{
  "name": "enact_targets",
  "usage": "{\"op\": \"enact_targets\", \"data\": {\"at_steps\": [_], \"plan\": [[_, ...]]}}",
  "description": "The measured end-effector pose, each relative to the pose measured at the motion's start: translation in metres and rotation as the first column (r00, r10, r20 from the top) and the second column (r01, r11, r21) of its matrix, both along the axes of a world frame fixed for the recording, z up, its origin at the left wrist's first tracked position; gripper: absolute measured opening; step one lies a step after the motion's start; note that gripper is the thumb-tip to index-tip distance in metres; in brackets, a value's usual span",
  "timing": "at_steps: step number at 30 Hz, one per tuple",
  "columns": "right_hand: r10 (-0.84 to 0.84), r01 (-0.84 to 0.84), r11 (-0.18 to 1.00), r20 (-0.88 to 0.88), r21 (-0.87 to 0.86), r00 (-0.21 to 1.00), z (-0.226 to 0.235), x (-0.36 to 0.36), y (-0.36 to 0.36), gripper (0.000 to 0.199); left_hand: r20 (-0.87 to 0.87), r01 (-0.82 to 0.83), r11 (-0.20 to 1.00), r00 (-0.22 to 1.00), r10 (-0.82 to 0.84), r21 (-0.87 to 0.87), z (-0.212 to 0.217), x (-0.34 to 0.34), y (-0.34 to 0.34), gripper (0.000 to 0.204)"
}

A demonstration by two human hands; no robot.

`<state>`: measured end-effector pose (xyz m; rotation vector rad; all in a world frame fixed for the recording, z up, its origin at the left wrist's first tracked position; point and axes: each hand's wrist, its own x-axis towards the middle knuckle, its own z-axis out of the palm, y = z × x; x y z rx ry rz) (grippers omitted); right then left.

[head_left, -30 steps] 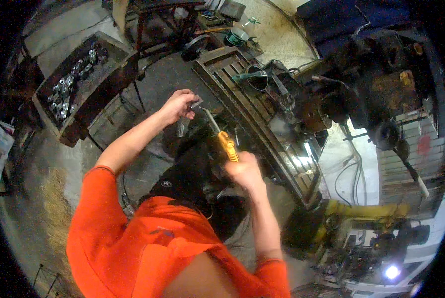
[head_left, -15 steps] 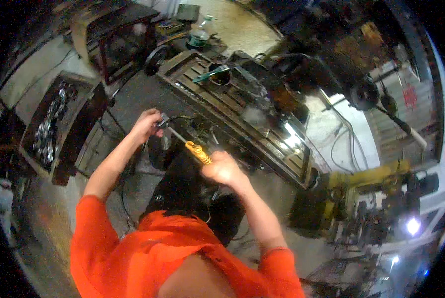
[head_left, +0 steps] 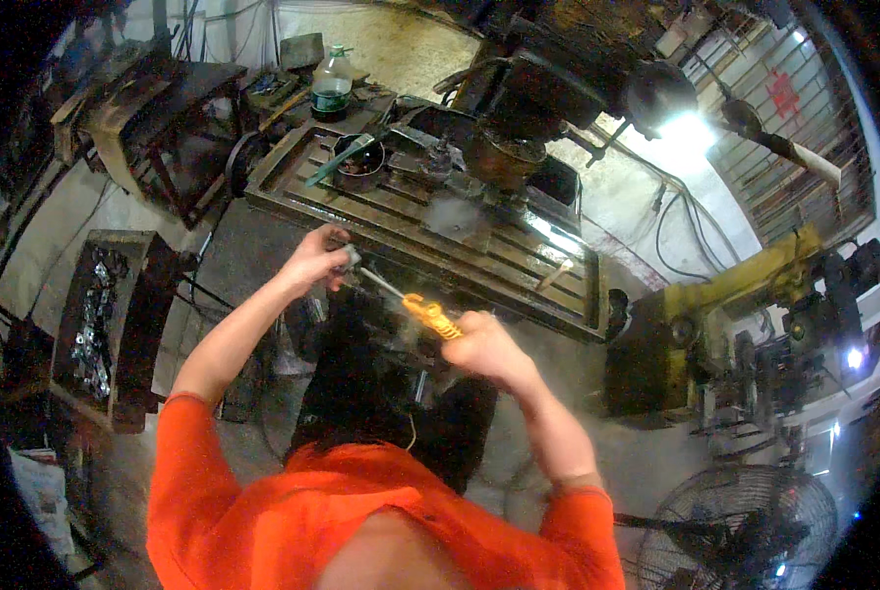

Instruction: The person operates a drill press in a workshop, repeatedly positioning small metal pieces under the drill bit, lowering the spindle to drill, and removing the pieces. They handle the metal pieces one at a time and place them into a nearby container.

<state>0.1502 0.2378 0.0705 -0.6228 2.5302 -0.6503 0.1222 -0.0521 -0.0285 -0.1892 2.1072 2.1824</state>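
My left hand (head_left: pixel 317 262) is closed around a small grey metal part (head_left: pixel 350 259) held in front of the slotted machine table (head_left: pixel 519 265). In my right hand (head_left: pixel 486 346) I grip a tool with a yellow-orange handle (head_left: pixel 430 316). Its thin metal shaft (head_left: pixel 381 284) points up and left, and its tip meets the metal part. Both hands hover above the dark base of the machine, below the table's front edge. My sleeves are orange.
A dark bowl (head_left: pixel 359 162) and a green bottle (head_left: pixel 331 87) stand on the far left of the machine table. A crate of metal parts (head_left: pixel 96 320) sits on the floor at left. A yellow machine (head_left: pixel 745 295) and a floor fan (head_left: pixel 745 531) are at right.
The view has swung, so the hands and machine table now sit lower and more central. Both hands keep their hold on the part and the tool, and stay joined the same way.
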Motion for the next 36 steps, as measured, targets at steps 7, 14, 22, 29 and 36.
{"op": "enact_targets", "data": {"at_steps": [7,14,22,29,36], "plan": [[-0.336,0.374,0.923,-0.278,0.095,0.9,-0.032,-0.099,0.063,0.039,-0.418,-0.151,0.719,0.884,-0.21,-0.679,0.037,-0.1,0.075,0.05],[-0.426,0.44,0.898,-0.226,0.012,0.876,-0.049,-0.13,0.068,0.039,-0.372,-0.322,0.196,0.863,-0.341,-0.926,0.033,-0.163,0.131,0.043],[-0.523,0.426,0.613,0.062,-0.665,0.85,-0.129,-0.069,0.113,0.022,-0.272,-0.179,0.234,0.842,-0.465,-0.956,0.037,-0.145,0.117,0.048],[-0.577,0.429,0.708,-0.11,-0.56,0.809,-0.208,-0.073,0.123,0.022,-0.298,-0.165,0.284,0.795,-0.528,-0.945,0.033,-0.151,0.11,0.037],[-0.608,0.505,0.781,-0.258,-0.369,0.751,-0.16,-0.047,0.134,0.036,-0.359,-0.19,0.345,0.763,-0.538,-0.919,0.018,-0.178,0.131,0.028]]}}
